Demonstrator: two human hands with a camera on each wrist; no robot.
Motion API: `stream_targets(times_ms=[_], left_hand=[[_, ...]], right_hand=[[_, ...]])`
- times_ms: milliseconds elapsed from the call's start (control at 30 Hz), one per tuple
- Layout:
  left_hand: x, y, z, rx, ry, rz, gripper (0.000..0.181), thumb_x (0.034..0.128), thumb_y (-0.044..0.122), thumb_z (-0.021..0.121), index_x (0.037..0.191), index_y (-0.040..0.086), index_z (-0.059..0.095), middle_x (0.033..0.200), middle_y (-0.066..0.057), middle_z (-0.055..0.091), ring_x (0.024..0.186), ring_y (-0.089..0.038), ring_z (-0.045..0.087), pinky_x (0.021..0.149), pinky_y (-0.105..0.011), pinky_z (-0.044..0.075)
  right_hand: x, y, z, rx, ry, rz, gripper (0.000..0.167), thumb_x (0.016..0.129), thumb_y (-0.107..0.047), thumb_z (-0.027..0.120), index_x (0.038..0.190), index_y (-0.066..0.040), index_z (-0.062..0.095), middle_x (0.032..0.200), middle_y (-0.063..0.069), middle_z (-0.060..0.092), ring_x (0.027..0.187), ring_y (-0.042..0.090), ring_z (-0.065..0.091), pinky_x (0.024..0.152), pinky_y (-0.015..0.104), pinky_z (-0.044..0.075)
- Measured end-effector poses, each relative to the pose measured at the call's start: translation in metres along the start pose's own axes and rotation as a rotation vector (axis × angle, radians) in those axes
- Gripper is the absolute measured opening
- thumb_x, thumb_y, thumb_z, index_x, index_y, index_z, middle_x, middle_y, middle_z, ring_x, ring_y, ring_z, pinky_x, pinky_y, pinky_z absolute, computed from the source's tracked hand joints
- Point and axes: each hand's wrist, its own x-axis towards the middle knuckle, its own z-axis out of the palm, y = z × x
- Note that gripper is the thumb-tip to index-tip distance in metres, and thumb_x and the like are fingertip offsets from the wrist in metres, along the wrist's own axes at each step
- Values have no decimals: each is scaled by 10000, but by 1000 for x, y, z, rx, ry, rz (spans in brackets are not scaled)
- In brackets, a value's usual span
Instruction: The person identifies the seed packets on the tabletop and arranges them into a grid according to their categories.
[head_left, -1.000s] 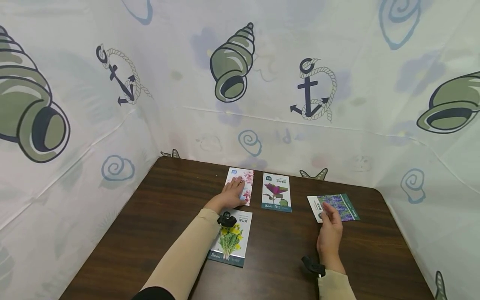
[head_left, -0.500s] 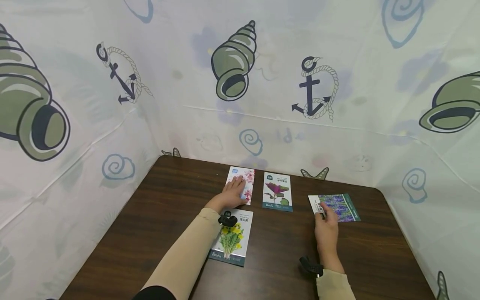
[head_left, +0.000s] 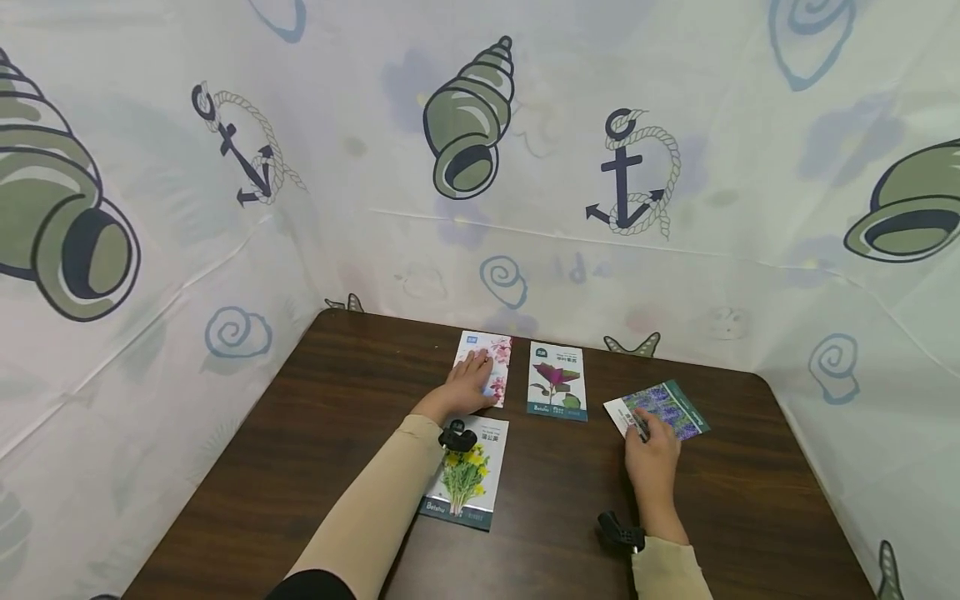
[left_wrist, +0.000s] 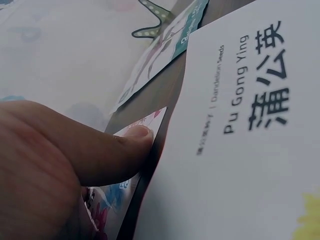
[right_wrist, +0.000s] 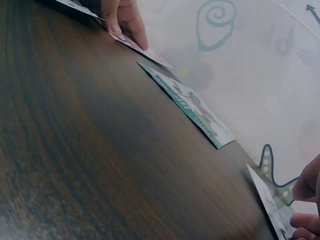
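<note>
My left hand (head_left: pixel 461 390) lies flat with straight fingers on a seed packet with pink blossoms (head_left: pixel 501 354), covering part of it. Under the left wrist is a dandelion seed packet (head_left: pixel 467 479), lettered "Dandelion Seeds" in the left wrist view. At the right, curled fingers of my right hand (head_left: pixel 654 458) hold the white end of a packet picturing purple flower spikes (head_left: pixel 667 407). That packet lies slanted, and the fingers hide part of its lettering. Between the hands a packet with a magenta bloom (head_left: pixel 557 382) lies untouched.
All the packets are on a dark wood-grain table (head_left: pixel 315 417). A pale cloth wall (head_left: pixel 360 167) printed with shells and anchors rises behind its far edge and along its sides. Black camera straps (head_left: pixel 621 533) sit at the wrists.
The purple-flower packet has turned counterclockwise and shifted slightly left, its far right corner rising. My right hand has moved a little, its fingers curling more. My left hand stays on the pink-blossom packet.
</note>
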Motion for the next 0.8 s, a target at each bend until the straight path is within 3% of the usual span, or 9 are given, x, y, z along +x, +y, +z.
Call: stream_targets(times_ms=[233,500,800], left_hand=[[-1,3,-1,0,-7,-14,908,1085,354,660,1768,128,107,1860,-62,-64,1725,-297,-123,1399,-522,-48],[-4,7,-3,-13,6,-3,908,1085,367,657,1765,108,114,1860,-90,-48,1726,-310,-110,1397,-518,-65],[-7,8,-2,7,12,-17,899,1094,363,650,1766,120,105,1860,-63,-57,1726,-295,-113,1401,-522,-32]], right_hand=[[-1,-1,0,-51,-19,-2,331,945,-4,690,1265,39,767,1122,314,687,1035,461,557,882,505,324],[2,2,2,-77,-67,15,372,939,-45,738,1305,14,759,1195,332,661,1149,494,522,960,574,324],[0,1,4,-29,-79,6,378,928,-35,773,1303,2,765,1247,317,617,1231,515,474,1018,598,325]])
